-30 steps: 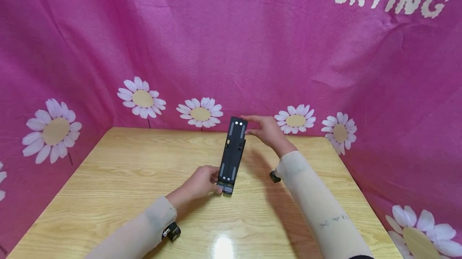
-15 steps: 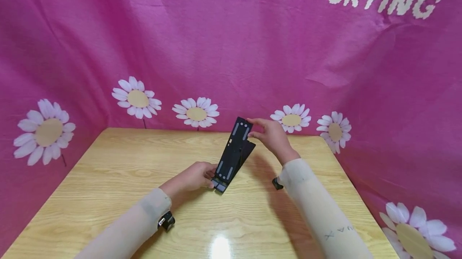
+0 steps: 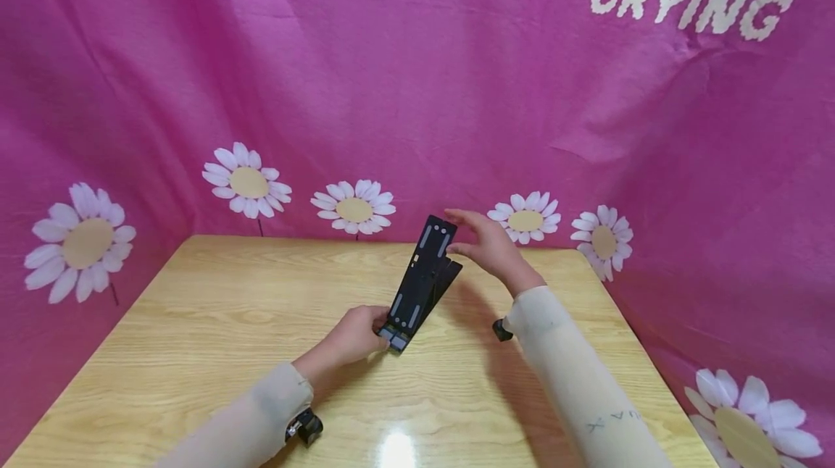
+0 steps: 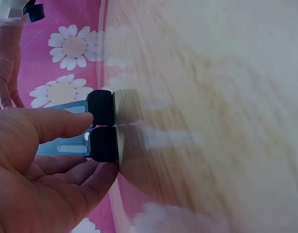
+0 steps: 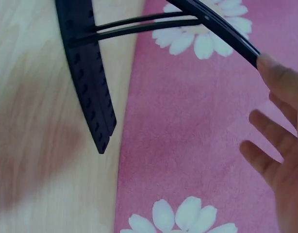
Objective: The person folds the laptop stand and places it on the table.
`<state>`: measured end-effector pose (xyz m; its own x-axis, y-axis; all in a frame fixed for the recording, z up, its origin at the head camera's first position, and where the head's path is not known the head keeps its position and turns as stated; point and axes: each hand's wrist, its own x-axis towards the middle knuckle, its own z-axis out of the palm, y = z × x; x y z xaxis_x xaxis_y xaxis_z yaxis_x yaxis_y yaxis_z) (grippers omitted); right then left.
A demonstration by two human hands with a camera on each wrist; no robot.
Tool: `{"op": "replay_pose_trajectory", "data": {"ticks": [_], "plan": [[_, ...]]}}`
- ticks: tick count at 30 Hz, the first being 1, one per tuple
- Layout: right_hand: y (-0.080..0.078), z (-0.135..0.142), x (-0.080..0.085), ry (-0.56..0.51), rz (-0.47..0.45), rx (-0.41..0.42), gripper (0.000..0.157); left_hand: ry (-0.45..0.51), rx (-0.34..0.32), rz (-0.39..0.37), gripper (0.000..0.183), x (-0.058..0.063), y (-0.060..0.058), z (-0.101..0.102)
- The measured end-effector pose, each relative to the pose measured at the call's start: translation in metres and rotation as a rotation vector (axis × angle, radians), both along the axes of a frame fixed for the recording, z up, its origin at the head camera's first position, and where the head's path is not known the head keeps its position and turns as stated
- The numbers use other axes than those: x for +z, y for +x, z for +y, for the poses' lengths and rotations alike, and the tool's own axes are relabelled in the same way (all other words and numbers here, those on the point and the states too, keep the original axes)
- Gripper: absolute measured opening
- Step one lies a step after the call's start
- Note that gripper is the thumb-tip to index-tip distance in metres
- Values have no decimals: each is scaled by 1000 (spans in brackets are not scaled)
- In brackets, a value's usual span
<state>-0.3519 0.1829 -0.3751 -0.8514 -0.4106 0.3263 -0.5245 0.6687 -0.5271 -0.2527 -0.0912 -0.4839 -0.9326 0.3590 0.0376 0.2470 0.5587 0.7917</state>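
Note:
A black folding laptop stand (image 3: 412, 283) is tilted above the table, its grey-padded top leaning away to the right. My left hand (image 3: 352, 334) grips its lower end; in the left wrist view the thumb lies on one of two dark padded lips (image 4: 102, 144) there. At the upper end, my right hand (image 3: 489, 243) pinches the edge between thumb and finger. From the right wrist, a notched base rail (image 5: 88, 82) appears spread from the upper part, joined by two thin struts (image 5: 144, 23). The remaining fingers of the right hand (image 5: 289, 126) are off the stand.
The wooden table (image 3: 261, 294) stretches around both hands. A pink cloth (image 3: 417, 77) with daisies and white lettering hangs behind it and at both sides. A small black camera (image 3: 305, 426) is strapped to the left wrist, another dark one (image 3: 502, 329) to the right.
The stand's top has swung to the right, and its notched base has opened away from the upper part. Over the last half second it has barely moved; the left hand sits slightly lower.

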Motion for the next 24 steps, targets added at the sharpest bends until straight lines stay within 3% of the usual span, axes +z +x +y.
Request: {"op": "replay_pose_trajectory", "data": {"ticks": [5,8,18,24], "plan": [[-10,2,3,3,-143,102,85,-22,-18,16,67,1,3,1],[-13,1,4,21,-169,131,84,-64,-19,29,66,1,4,3],[-9,1,4,75,-82,50,76,-157,37,137,56,1,8,12],[-3,0,2,41,-74,-11,73,-150,-7,114,54,3,0,4]]}}
